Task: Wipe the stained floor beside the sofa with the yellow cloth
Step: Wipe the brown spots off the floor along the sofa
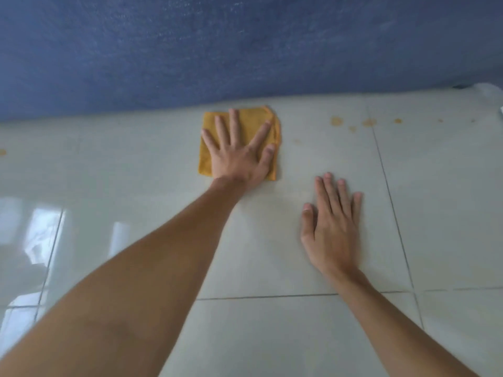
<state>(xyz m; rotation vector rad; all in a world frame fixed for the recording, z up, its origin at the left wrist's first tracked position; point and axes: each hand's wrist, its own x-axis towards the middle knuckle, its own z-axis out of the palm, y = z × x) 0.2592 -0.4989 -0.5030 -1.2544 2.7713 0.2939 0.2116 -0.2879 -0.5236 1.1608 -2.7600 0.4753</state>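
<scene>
Clearly the left hand (239, 153) presses flat, fingers spread, on the yellow cloth (209, 148) to scrub; the right hand (332, 227) lies flat on the floor (272, 254), seemingly bracing, stains (351, 122) upper right.

left hand (239, 156) flat on yellow cloth (206, 159) | right hand (330, 227) flat on floor (449, 213) | stains (368, 122) right of cloth

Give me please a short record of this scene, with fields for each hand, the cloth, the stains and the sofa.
left hand: flat, fingers spread, pressing on the cloth
right hand: flat on the bare tile, apart from the cloth
yellow cloth: folded, on the floor next to the sofa base
stains: brownish spots to the right of the cloth, uncovered; one more spot at far left
blue sofa: fabric side along the top
floor: glossy pale tiles
</scene>
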